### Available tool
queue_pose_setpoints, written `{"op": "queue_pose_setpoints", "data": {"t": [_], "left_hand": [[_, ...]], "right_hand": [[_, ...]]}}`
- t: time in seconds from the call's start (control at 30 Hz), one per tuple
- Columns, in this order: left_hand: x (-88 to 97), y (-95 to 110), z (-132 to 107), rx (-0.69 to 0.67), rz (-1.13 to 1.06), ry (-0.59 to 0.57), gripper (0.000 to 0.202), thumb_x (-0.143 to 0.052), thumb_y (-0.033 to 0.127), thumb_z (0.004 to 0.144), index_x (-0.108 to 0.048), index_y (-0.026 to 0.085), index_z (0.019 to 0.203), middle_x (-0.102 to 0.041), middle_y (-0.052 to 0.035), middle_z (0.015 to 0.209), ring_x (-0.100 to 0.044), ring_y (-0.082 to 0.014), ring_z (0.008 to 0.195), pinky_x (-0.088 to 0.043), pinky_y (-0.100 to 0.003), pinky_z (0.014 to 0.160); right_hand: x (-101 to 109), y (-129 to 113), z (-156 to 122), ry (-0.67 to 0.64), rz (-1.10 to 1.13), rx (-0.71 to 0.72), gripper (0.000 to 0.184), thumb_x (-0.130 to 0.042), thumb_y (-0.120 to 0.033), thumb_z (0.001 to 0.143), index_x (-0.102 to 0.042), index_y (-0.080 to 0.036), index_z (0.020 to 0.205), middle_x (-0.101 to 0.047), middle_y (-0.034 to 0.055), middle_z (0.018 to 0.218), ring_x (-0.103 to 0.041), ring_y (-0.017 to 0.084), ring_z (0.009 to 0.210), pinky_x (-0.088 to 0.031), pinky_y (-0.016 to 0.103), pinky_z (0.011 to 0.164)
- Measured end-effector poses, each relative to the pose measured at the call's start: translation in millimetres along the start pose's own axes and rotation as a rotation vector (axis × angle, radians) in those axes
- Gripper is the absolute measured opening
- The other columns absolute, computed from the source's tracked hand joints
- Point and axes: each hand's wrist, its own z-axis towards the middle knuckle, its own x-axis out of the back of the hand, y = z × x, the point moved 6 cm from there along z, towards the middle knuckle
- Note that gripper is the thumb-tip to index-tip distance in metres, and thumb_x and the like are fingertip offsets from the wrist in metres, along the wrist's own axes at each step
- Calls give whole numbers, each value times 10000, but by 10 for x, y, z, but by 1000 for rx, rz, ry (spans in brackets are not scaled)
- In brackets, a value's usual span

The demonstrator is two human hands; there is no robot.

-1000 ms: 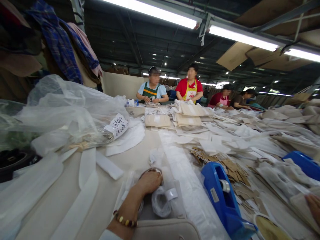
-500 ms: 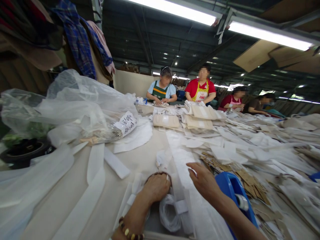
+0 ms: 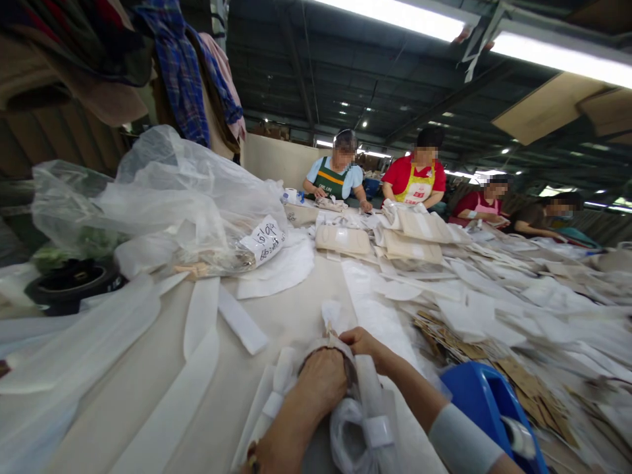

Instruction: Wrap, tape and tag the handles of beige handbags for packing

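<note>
My left hand (image 3: 323, 382) is curled, knuckles up, inside the curved opening of a pale item with a brown rim (image 3: 353, 368). Its fingertips are hidden. At the far side of that opening, my right hand (image 3: 363, 345) pinches the edge with thumb and index finger, beside a small white tag (image 3: 330, 313). The item's exact kind is unclear. White-wrapped strips (image 3: 368, 382) stand next to it, and a loop of clear plastic wrap (image 3: 345, 431) hangs just below my hands.
A blue tape dispenser (image 3: 486, 401) stands at right, by brown cardboard pieces (image 3: 536, 388). A large clear plastic bag (image 3: 197, 204) lies at left. Beige wrapped stacks (image 3: 345, 240) and white sheets spread over the table. Several co-workers (image 3: 333, 174) work across it.
My right hand has moved left and inward from the air to the item's edge. My left hand stays in the opening. The view has shifted slightly left.
</note>
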Motion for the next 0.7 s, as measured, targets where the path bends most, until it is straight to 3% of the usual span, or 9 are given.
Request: {"op": "queue_pose_setpoints", "data": {"t": [0.1,0.17,0.3,0.37,0.47,0.57,0.7], "left_hand": [[29,-43,-28,113,24,-29,162,-536,276,904,-623,140,922,-656,-33,894,-637,-144,801,-539,-326,740],[57,-40,-59,138,35,-34,161,-550,293,898,-630,153,908,-658,-31,901,-639,-150,828,-533,-328,766],[110,-12,-115,147,37,-12,181,-497,223,913,-651,129,893,-686,-62,886,-653,-171,845,-521,-355,796],[134,9,-134,136,33,11,241,-445,175,903,-675,109,869,-701,-116,877,-662,-205,845,-512,-358,784],[173,52,-161,95,28,53,280,-424,160,858,-699,112,842,-707,-156,867,-668,-243,843,-497,-342,756],[227,100,-200,42,26,98,255,-446,164,817,-696,142,775,-711,-114,793,-669,-229,786,-485,-313,717],[353,138,-265,-3,18,237,248,-436,170,829,-665,165,734,-697,-76,758,-657,-200,747,-476,-292,697]], "right_hand": [[24,-24,-160,-20,178,8,353,-651,-468,714,-654,-119,657,-633,-1,599,-556,121,515,-477,280,545],[130,-64,-298,57,259,26,416,-632,-530,659,-667,-116,665,-637,21,595,-553,139,520,-461,289,542],[393,-234,-704,319,310,93,509,-475,-590,755,-678,-135,865,-678,85,858,-606,199,826,-461,320,744],[400,-347,-914,398,244,158,442,-500,-527,766,-664,-161,952,-655,91,1015,-575,221,976,-433,335,848],[209,-442,-1085,440,-9,263,349,-512,-285,733,-624,-195,1051,-618,75,1122,-553,215,1059,-415,330,922],[14,-349,-1045,513,-216,243,422,-390,-136,726,-575,-186,1102,-625,75,1104,-576,181,1054,-423,305,948],[-43,-245,-927,583,-292,199,395,-374,-118,743,-579,-155,1078,-634,110,1067,-597,205,1017,-451,327,922]]}}
